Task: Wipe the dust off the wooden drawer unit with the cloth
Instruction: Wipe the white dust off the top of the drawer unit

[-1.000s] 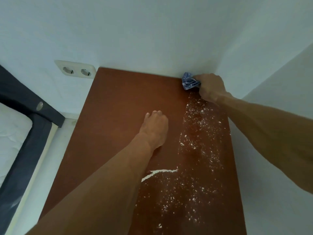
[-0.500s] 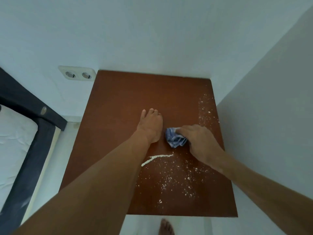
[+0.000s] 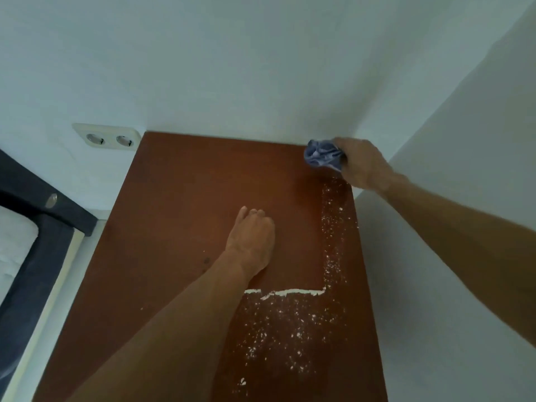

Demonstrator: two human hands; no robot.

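The reddish-brown top of the wooden drawer unit (image 3: 179, 216) fills the middle of the view, set into a corner of white walls. White dust (image 3: 290, 329) speckles its near right part and runs in a strip (image 3: 333, 227) along the right edge, with a thin white line of gathered dust (image 3: 290, 292) across the middle. My right hand (image 3: 364, 163) grips a crumpled blue cloth (image 3: 322, 156) at the far right corner of the top. My left hand (image 3: 251, 242) rests flat on the middle of the top, holding nothing, its fingers held together.
A double wall socket (image 3: 107, 138) sits on the back wall, left of the unit. A bed with a dark frame (image 3: 37, 221) and white mattress stands at the left. White walls close in behind and to the right (image 3: 449, 256).
My right hand with the cloth has gone from the middle of the top back up to the far right corner. The line of gathered dust is longer. My left hand stays put.
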